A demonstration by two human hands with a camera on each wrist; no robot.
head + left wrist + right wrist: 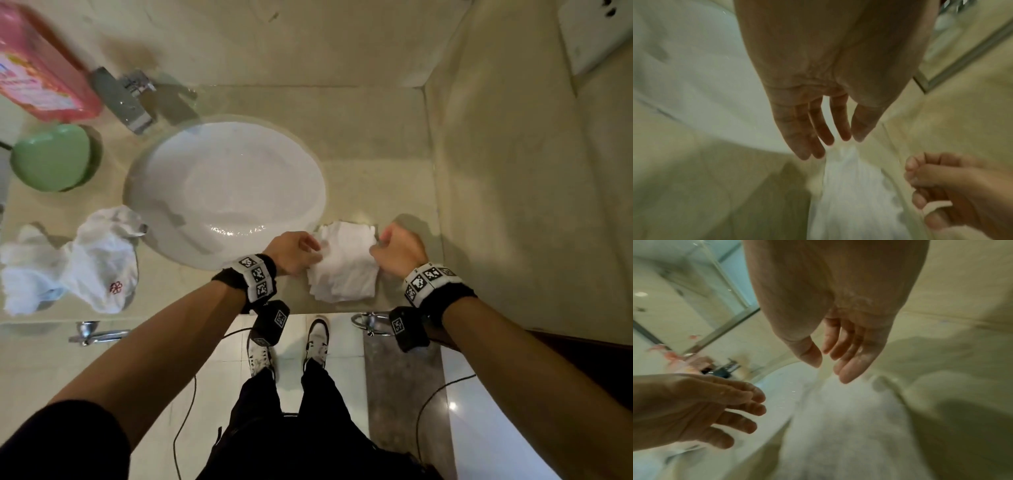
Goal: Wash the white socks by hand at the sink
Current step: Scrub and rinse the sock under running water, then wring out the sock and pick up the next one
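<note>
Both my hands sit over the white sock (343,263), which lies bunched on the counter (394,178) just right of the sink (164,192). Left hand (294,251): fingers straight and relaxed, tips touching the sock's near-left edge, nothing gripped. Right hand (399,251): loosely curled in the head view, fingers extended in the wrist view, holding nothing, just beside the sock's right edge. Judgement: gather the fabric fully into both grips before lifting left to the basin; a fingertip pinch would let the wet cloth sag and drip.
</note>
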